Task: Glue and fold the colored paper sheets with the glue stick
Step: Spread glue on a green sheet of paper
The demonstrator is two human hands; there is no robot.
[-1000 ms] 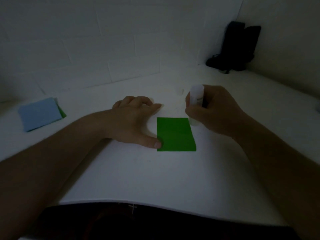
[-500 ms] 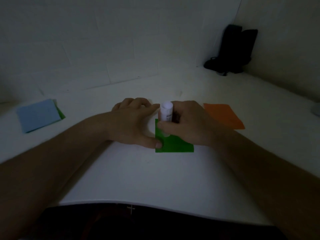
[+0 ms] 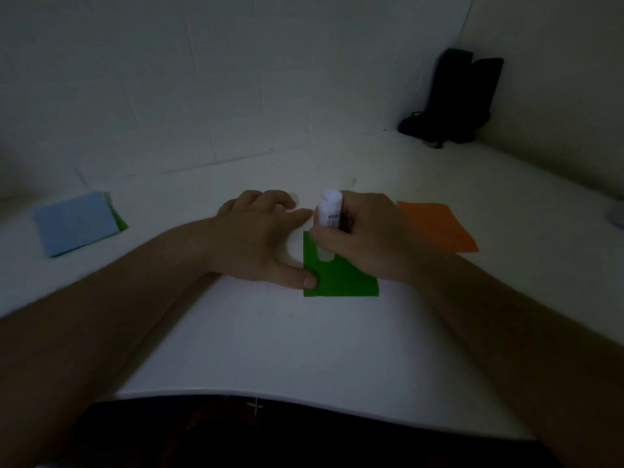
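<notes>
A green paper sheet (image 3: 341, 282) lies flat on the white table (image 3: 287, 349) in front of me. My left hand (image 3: 260, 241) rests beside its left edge, and its thumb presses the sheet's lower left corner. My right hand (image 3: 364, 238) grips a white glue stick (image 3: 328, 217), held nearly upright with its lower tip touching the upper left part of the green sheet. My right hand hides the sheet's upper right part. An orange sheet (image 3: 439, 228) lies to the right, just behind my right hand.
A light blue sheet (image 3: 76, 222) lies at the far left with a green one (image 3: 118, 217) peeking out under it. A black object (image 3: 452, 99) stands in the back right corner against the wall. The table's near edge curves just in front of my body.
My right hand has carried the glue stick from the green sheet's right edge leftward onto its upper left part, uncovering the orange sheet. My left hand has stayed put.
</notes>
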